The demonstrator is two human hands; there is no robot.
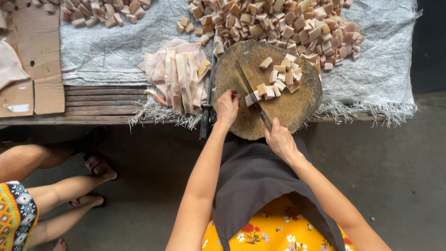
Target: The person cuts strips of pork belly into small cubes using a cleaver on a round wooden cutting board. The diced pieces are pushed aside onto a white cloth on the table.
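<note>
Grey concrete floor (399, 158) beneath a wooden slatted bench (104, 100).

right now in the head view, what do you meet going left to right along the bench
cardboard → white sack sheet → pile of strips → left hand → knife → cut cubes on the round board → frayed sheet edge
</note>
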